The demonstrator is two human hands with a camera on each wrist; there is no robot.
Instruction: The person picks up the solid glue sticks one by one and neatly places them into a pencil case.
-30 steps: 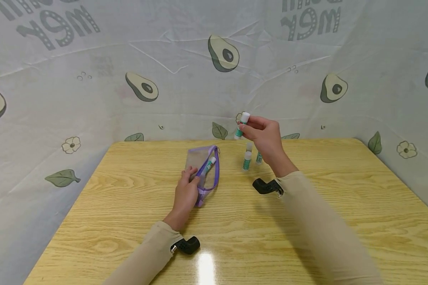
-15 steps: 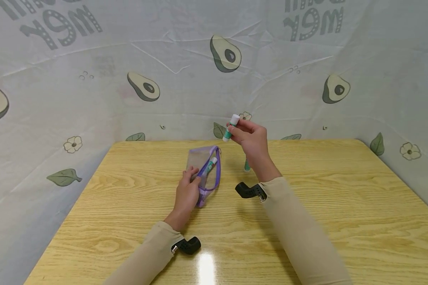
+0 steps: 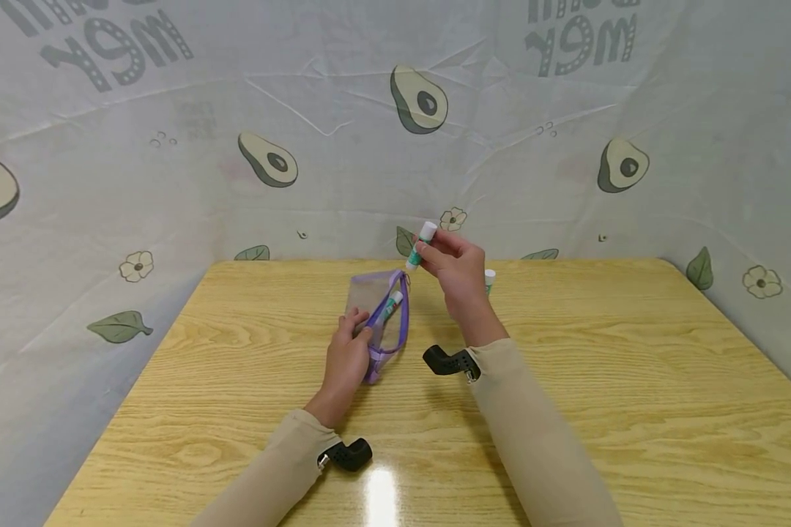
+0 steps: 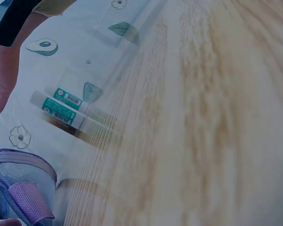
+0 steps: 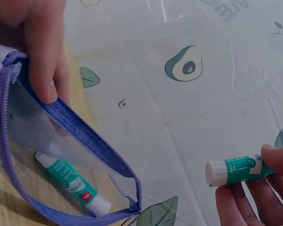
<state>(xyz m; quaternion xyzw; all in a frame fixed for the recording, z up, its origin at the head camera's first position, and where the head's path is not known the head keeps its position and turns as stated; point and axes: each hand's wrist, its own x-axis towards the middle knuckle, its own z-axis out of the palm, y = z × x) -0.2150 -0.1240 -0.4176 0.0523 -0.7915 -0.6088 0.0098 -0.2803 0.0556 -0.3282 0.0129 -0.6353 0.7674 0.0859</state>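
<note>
A green-and-white glue stick (image 3: 420, 245) is pinched between the thumb and fingertips of the right hand (image 3: 457, 272), white cap uppermost and tilted up to the right; it is held in the air, just above and to the right of the far end of a purple mesh zip pouch (image 3: 381, 322); in the right wrist view the same stick (image 5: 237, 170) is seen apart from the pouch's open zipper edge (image 5: 80, 139), not yet inside. The near edge of the pouch is gripped by the left hand (image 3: 346, 360), fingers curled over the purple trim, so that the mouth is held open; the pouch rests on the wooden table (image 3: 633, 380). A second glue stick (image 3: 392, 304) lies inside the pouch, slanted along the zipper. Behind the right hand, a further glue stick (image 3: 489, 279) stands on the table, mostly hidden by the hand. A black wrist-mounted camera (image 3: 444, 361) is worn on each beige sleeve. An avocado-print sheet (image 3: 171, 183) forms the backdrop.
</note>
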